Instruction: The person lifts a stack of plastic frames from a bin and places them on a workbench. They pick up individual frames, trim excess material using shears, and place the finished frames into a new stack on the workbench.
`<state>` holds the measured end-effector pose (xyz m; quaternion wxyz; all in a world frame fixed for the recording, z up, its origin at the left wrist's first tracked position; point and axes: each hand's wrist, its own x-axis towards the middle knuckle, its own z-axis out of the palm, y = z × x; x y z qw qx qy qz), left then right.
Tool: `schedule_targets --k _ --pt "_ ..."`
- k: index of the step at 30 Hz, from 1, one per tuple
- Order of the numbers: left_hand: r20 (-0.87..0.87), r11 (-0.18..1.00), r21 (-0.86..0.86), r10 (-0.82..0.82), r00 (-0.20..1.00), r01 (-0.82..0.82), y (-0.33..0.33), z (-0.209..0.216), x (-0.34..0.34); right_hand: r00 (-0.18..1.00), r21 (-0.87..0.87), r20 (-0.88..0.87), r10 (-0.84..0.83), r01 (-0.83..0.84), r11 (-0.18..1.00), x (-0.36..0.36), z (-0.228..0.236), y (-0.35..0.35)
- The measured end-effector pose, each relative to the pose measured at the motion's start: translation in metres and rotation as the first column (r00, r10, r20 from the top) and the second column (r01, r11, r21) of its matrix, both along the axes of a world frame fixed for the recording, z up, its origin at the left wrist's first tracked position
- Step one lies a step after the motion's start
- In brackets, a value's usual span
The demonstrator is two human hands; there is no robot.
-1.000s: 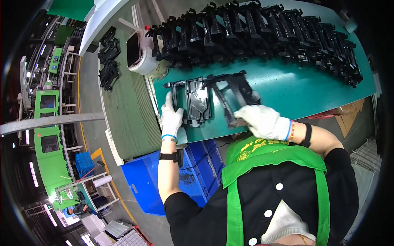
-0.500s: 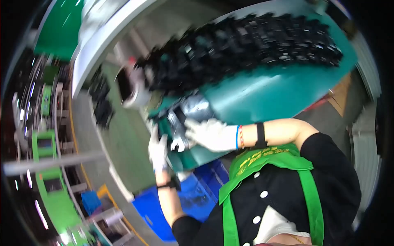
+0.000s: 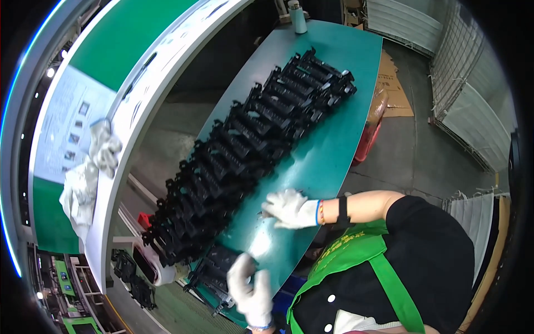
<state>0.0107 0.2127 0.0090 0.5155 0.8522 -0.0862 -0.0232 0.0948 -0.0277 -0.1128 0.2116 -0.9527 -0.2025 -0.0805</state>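
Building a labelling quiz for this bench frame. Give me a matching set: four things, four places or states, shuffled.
Things:
1. right hand
2. left hand
3. bottle
4. white gloves

Places or states:
A. stands at the far end of the green table
B. draped over the white rail
C. flat on bare green tabletop
D. on a black part at the near table edge

Pairs: 1-C, 2-D, 3-A, 4-B
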Motion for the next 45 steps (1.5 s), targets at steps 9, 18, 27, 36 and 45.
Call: schedule_targets --k 9,18,27,36,45 --pt "0.187 0.928 0.280 -0.304 0.934 0.245 -0.222 0.033 0.094 0.967 0.280 0.252 -0.025 -0.048 0.959 -0.020 0.095 -0.224" --pt "0.328 0.645 0.752 -0.190 0.925 -0.134 -0.346 0.003 0.209 0.745 0.056 -0.290 -0.600 0.640 0.767 0.104 0.133 -0.405" --pt "0.254 0.449 0.870 -0.053 0.966 -0.204 -0.365 0.010 0.233 0.690 -0.036 -0.534 -0.488 0.559 0.828 0.156 0.110 -0.404" --pt "0.102 0.506 0.860 -0.047 0.994 -0.065 -0.372 0.011 0.230 0.740 0.160 -0.530 -0.414 0.566 0.808 0.177 0.067 -0.408" --pt "0.089 0.571 0.818 -0.014 0.996 -0.065 -0.341 0.007 0.236 0.711 0.198 -0.576 -0.403 0.600 0.775 0.179 0.071 -0.391"
